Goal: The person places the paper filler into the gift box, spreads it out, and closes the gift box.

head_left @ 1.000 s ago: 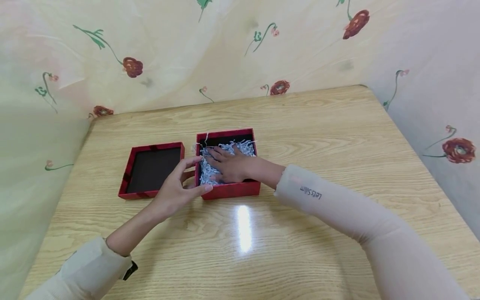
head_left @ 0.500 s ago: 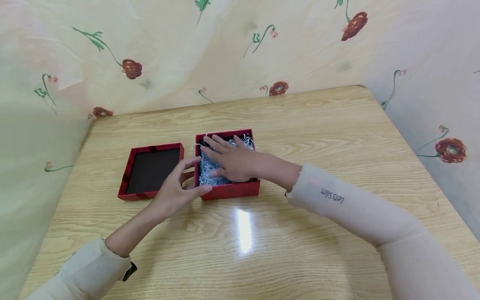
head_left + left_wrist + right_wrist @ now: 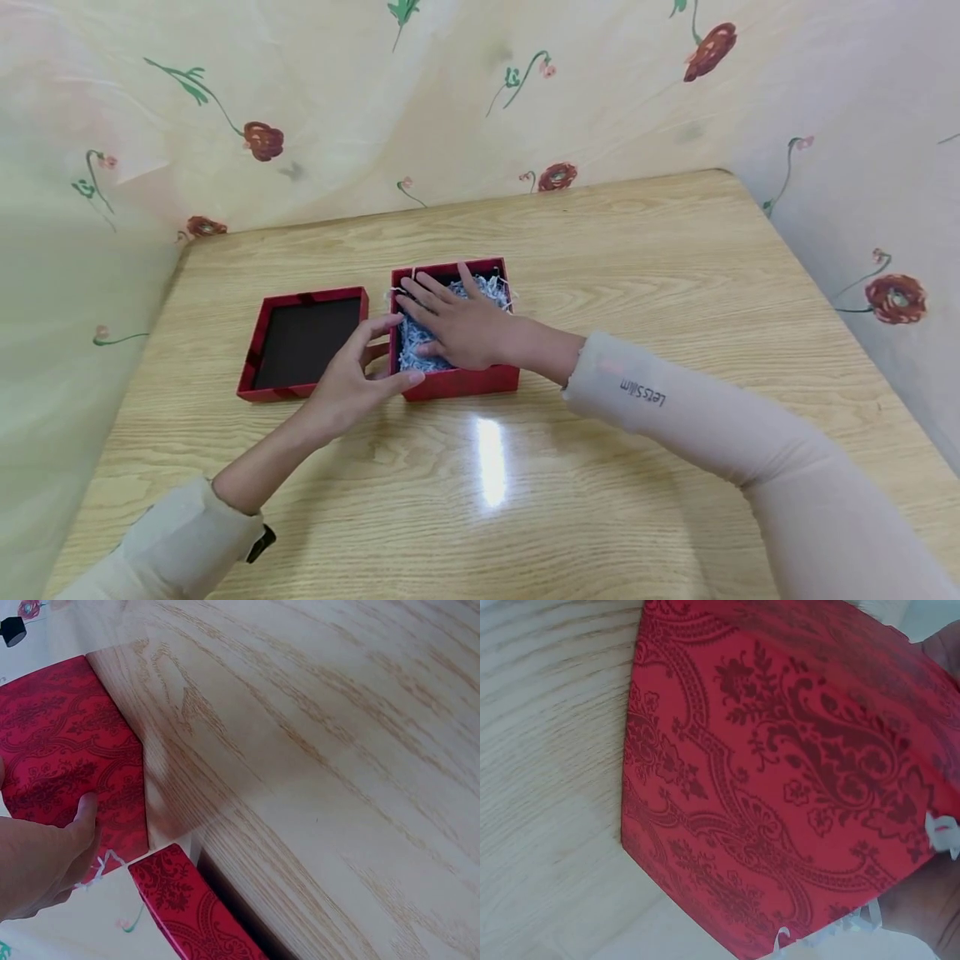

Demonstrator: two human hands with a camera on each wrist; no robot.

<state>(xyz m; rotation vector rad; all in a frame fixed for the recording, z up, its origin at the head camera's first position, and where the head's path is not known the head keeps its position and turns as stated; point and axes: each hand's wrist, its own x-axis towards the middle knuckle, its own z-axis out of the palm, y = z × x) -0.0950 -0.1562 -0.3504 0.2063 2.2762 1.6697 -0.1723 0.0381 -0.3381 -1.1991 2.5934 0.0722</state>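
Note:
A red patterned gift box (image 3: 465,383) with a black inside holds pale blue shredded paper (image 3: 414,342). My right hand (image 3: 476,332) lies flat over that paper, its fingers spread toward the far left corner of the box. With its thumb on the front wall and index finger at the left rim, my left hand (image 3: 347,385) grips the box's near left corner. In the left wrist view the thumb presses the patterned wall (image 3: 67,750). The right wrist view shows mostly the box's outer side (image 3: 765,772), with paper strands poking over its rim.
Left of the box, the red lid (image 3: 311,337) lies with its black inside up, close to my left hand. Both stand on a wood-grain table (image 3: 615,250). Behind and beside the table hangs a flowered cloth (image 3: 450,100).
My right hand rises off the shredded paper, then comes back down over it, fingers a little farther back and more spread. The left hand, box and lid stay put.

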